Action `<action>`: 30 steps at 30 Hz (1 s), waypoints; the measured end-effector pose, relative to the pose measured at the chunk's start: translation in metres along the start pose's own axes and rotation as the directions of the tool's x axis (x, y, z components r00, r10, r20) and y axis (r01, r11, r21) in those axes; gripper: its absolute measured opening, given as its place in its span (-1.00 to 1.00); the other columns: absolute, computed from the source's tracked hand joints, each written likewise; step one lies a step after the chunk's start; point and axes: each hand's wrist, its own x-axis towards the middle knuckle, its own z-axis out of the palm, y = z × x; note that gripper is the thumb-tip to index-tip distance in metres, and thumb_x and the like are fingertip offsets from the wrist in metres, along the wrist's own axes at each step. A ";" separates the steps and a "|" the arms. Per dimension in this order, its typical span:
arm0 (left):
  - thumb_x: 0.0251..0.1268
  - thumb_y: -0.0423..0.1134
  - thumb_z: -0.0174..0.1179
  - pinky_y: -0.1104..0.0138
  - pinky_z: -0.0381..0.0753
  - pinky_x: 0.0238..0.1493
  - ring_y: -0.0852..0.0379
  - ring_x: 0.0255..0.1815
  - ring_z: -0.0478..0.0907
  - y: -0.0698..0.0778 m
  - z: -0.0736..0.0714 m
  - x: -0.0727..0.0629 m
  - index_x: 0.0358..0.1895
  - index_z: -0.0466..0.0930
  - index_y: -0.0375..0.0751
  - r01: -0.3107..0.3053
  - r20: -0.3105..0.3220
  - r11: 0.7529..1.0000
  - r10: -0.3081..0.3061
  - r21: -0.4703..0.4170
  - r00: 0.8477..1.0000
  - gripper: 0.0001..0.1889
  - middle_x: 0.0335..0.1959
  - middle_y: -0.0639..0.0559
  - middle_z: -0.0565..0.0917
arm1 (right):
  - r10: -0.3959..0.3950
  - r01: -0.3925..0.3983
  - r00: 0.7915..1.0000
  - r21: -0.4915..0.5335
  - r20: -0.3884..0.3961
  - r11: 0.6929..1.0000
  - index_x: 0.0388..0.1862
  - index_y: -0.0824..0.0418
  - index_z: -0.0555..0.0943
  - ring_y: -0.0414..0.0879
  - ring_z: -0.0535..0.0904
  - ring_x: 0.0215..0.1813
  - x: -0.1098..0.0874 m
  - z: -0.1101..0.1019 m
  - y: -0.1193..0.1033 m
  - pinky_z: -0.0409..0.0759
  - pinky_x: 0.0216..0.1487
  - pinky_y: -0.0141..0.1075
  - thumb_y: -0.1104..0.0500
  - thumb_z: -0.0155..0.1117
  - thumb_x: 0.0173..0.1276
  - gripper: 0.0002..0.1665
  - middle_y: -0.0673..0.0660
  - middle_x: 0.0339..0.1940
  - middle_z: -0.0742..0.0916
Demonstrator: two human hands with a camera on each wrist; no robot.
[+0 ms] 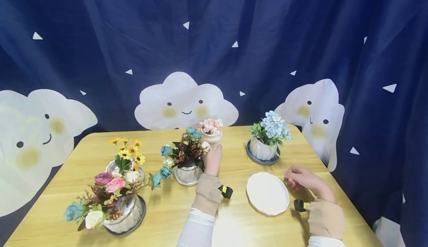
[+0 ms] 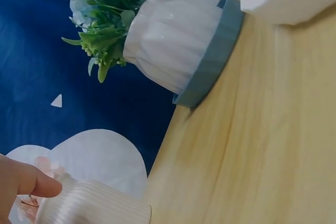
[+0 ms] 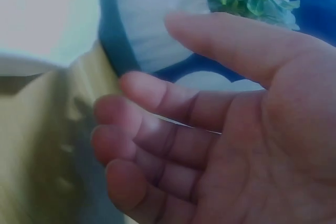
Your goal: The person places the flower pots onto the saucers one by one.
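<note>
At the back middle of the table, my left hand (image 1: 212, 160) grips a small ribbed cream pot (image 1: 212, 139) holding pink flowers (image 1: 212, 126). In the left wrist view the thumb lies against the pot's (image 2: 97, 203) rim; the other fingers are mostly hidden. My right hand (image 1: 309, 182) holds nothing and hovers just right of a white scalloped saucer (image 1: 267, 194). Its fingers (image 3: 173, 103) are loosely bent, with the thumb apart from them, in the right wrist view. Behind the saucer stands a white pot (image 1: 262, 150) with blue hydrangeas (image 1: 275, 125) on a blue-grey saucer (image 1: 264, 161).
Left of my left hand, a white pot (image 1: 188, 175) carries teal roses and dark foliage. Farther left are yellow daisies (image 1: 128, 152) and a pot (image 1: 125, 213) of mixed roses on a dark saucer. A blue curtain (image 1: 214, 35) hangs behind the wooden table (image 1: 167, 217).
</note>
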 end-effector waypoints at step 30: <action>0.23 -0.06 0.23 0.11 0.05 0.46 -0.13 0.42 0.13 -0.028 0.020 0.033 0.40 0.11 -0.33 0.082 0.098 0.922 -0.049 -0.378 0.994 -0.23 0.39 -0.22 0.24 | 0.037 -0.037 0.999 -0.035 -0.009 0.999 -0.22 0.39 0.43 -0.13 0.45 -0.48 -0.004 -0.001 0.001 0.52 -0.46 -0.30 0.01 0.05 0.46 -0.60 0.06 -0.56 0.55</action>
